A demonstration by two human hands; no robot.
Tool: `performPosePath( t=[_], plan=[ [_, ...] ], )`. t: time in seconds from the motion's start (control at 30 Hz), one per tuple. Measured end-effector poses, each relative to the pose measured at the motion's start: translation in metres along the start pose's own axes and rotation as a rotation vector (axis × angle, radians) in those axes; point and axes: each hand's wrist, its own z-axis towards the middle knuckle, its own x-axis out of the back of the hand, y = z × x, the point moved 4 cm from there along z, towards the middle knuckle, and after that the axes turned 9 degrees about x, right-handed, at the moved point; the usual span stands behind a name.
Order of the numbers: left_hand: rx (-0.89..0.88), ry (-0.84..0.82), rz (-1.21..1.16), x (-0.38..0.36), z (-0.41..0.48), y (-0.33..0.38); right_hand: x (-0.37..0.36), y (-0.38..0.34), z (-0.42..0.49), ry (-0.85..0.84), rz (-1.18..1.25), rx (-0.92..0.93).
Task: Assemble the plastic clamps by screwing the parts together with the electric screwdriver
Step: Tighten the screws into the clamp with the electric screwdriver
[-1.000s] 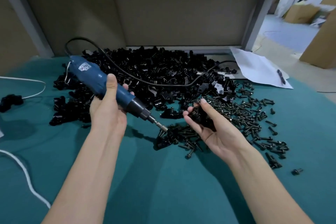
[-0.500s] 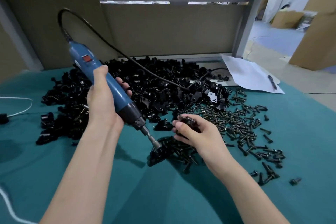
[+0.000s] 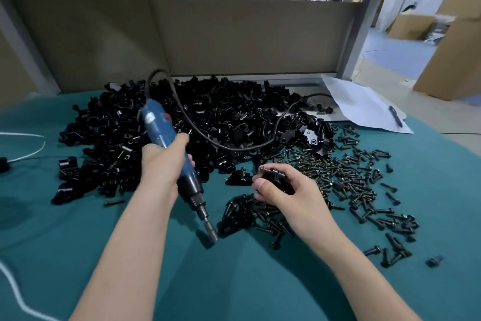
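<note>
Head view: one electric screwdriver (image 3: 169, 148), gripped by the left hand (image 3: 164, 162), bit tilted down just left of a small screw cluster (image 3: 250, 214). One clamp piece (image 3: 276, 177) sits grasped in the right hand (image 3: 289, 190). Behind lie one large heap of black clamp parts (image 3: 208, 125) and one spread of screws (image 3: 348, 180), too many to count.
</note>
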Motion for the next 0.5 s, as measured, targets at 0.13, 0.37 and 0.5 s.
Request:
performPosePath(
  t=[0.13, 0.37, 0.5],
  plan=[
    [-0.128, 0.176, 0.567, -0.001, -0.002, -0.008, 0.000, 0.002, 0.001, 0.001, -0.005, 0.012],
    [-0.490, -0.201, 0.832, -0.033, -0.053, 0.031, 0.006, 0.000, 0.004, 0.038, 0.005, 0.065],
    [-0.292, -0.752, 0.801, -0.062, -0.074, 0.009, 0.011, -0.003, 0.007, 0.089, -0.028, 0.110]
  ],
)
